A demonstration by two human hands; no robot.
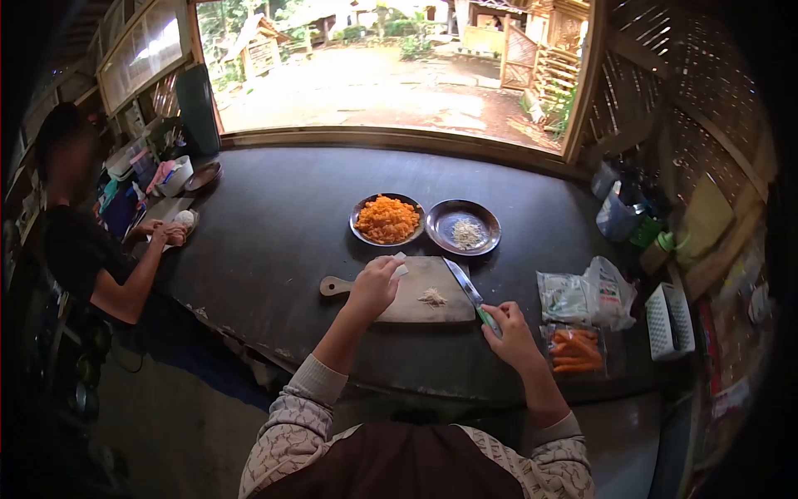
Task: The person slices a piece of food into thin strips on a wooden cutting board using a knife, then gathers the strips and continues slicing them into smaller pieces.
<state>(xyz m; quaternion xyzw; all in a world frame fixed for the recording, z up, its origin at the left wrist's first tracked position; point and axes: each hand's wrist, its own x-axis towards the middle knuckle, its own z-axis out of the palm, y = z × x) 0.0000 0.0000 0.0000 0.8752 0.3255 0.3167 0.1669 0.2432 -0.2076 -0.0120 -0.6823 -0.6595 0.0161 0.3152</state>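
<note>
My left hand is closed on a small white piece, possibly folded paper or cloth, above the left part of a wooden cutting board. In my right hand is a knife with a green handle, its blade slanting up and left over the board's right side. A small heap of pale shreds lies on the board. Behind it stand a plate heaped with chopped orange carrot and a dark plate holding more pale shreds.
To the right lie bagged carrots, plastic packages and a white basket. Another person works at the table's left end, both hands around a white item. A brown dish sits beyond. A window opening borders the dark table.
</note>
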